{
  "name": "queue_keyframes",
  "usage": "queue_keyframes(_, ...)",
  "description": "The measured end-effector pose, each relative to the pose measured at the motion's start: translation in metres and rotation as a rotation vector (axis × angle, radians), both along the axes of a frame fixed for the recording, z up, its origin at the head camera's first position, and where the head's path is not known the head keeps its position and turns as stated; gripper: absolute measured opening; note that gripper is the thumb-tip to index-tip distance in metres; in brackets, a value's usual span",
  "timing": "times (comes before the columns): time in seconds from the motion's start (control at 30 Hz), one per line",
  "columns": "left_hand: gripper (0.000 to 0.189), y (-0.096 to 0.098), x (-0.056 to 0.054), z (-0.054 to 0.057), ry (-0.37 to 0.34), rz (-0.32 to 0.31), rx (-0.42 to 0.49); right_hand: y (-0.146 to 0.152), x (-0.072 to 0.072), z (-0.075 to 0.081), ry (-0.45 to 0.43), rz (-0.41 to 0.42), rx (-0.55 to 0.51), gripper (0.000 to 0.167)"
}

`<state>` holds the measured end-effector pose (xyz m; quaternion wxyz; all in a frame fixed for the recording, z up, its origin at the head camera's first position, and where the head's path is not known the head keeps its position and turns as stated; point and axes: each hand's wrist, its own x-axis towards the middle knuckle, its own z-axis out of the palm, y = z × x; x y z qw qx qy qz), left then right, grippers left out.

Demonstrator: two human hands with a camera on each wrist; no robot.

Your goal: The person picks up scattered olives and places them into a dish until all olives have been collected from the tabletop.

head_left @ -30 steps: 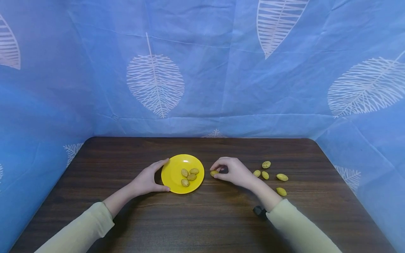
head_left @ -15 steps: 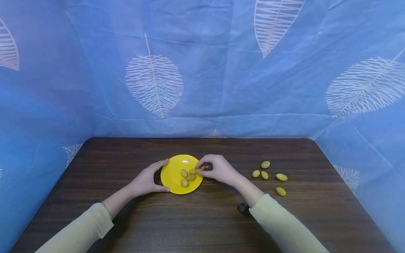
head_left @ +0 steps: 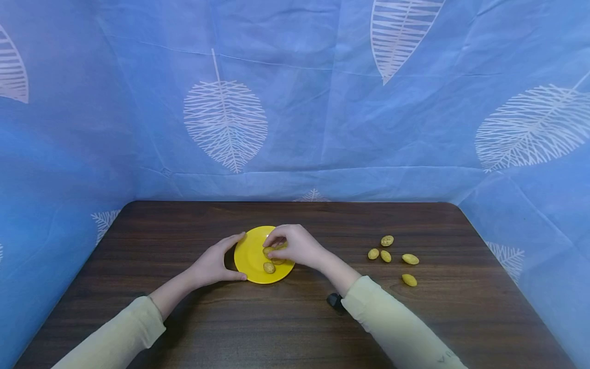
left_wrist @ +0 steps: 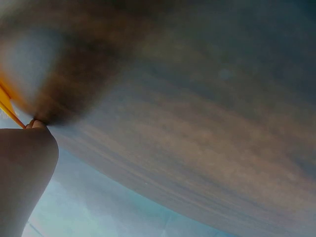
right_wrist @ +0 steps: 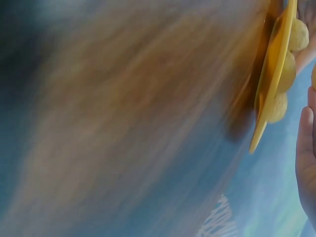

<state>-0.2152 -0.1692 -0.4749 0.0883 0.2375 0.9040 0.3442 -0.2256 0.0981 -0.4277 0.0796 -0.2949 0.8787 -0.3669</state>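
My left hand (head_left: 213,264) holds the left rim of a round yellow plate (head_left: 246,256), thumb at the near edge and fingers at the far edge. Above the plate is my right hand (head_left: 299,246), its thumb and fingertips pinching a small yellow-green oval fruit (right_wrist: 314,78) like an olive. Several similar fruits lie on the plate, one of them an olive-like fruit (head_left: 269,267) near its front; the right fingers partly cover the others. From the side, the right wrist view shows the plate's raised edge (right_wrist: 271,79). Only a little of the left hand (left_wrist: 27,168) shows in the left wrist view.
Several more olive-like fruits (head_left: 385,255) lie loose on the dark wooden table (head_left: 295,328), right of the plate. Behind the table hangs a blue cloth (head_left: 295,128) with white leaf prints. A small black object (head_left: 335,301) shows at the right cuff.
My right hand has moved left from the bare table to above the plate, carrying the olive-like fruit. The left hand has kept its hold on the plate, which has stayed in place.
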Motion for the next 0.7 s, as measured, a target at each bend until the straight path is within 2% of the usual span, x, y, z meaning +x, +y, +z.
queue_keyframes(0.33, 0.107, 0.000, -0.001, 0.000, 0.007, -0.007, -0.012, -0.020, 0.000, -0.006, 0.001, 0.082, 0.072, 0.014)
queue_keyframes(0.7, 0.106, -0.001, -0.001, 0.000, 0.009, -0.001, 0.000, -0.028, 0.000, -0.008, 0.076, 0.137, 0.147, 0.013)
